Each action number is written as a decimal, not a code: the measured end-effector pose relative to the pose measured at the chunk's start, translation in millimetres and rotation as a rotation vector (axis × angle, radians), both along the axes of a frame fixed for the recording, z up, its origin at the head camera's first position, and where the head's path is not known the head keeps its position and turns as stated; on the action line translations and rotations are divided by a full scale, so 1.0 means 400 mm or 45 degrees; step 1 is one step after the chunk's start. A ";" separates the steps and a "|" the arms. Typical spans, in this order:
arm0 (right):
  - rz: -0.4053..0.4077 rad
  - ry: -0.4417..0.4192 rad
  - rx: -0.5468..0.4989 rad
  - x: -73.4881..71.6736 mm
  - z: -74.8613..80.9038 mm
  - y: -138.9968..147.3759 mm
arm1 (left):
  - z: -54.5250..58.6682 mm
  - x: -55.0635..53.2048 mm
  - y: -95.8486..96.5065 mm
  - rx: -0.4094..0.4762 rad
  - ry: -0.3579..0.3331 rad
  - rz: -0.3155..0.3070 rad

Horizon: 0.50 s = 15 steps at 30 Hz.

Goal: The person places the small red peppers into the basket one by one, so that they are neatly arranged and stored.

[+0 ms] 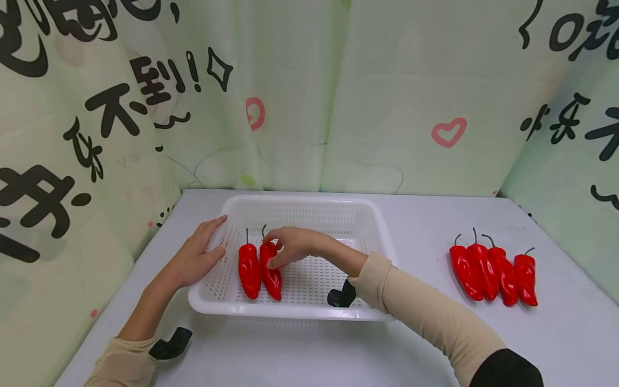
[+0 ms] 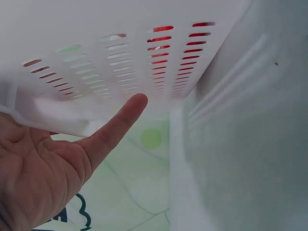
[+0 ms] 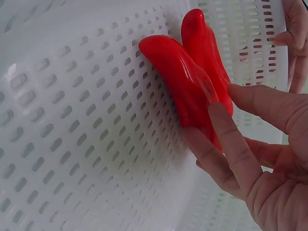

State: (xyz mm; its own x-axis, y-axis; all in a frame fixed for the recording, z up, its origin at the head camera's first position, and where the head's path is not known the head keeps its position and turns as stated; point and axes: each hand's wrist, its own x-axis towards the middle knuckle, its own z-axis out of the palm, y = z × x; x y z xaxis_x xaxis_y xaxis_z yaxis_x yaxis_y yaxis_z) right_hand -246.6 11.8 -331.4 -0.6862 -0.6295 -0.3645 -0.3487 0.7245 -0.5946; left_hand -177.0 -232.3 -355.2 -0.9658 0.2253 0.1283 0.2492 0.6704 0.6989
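A white perforated plastic basket (image 1: 309, 310) stands on the table with two red peppers in it, side by side. My right hand (image 1: 294, 246) reaches in and holds the right-hand pepper (image 3: 185, 82) between thumb and fingers. Its stem points to the far side. The other pepper (image 1: 249, 271) lies just left of it, close to my thumb in the right wrist view. My left hand (image 1: 199, 258) holds the basket's left rim, thumb over the edge. One finger (image 2: 118, 122) lies straight along the outer wall in the left wrist view.
Several more red peppers (image 1: 505, 277) lie in a row on the white table (image 1: 420, 344), right of the basket. Pale green printed curtains (image 1: 387, 107) enclose the table at the back and both sides. A black wrist piece (image 1: 171, 344) sits by my left sleeve.
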 end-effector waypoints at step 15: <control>-0.021 -0.253 -0.009 0.006 0.000 -0.001 | 0.000 0.000 0.002 -0.001 0.003 0.007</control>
State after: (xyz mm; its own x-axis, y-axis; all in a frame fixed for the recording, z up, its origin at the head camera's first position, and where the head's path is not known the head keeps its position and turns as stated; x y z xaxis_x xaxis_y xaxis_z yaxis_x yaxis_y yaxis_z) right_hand -244.3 11.4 -331.2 -0.6115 -0.6216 -0.4895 -0.2118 0.7247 -0.6557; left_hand -176.8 -231.5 -355.1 -0.9667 0.2199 0.1305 0.2471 0.6724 0.6977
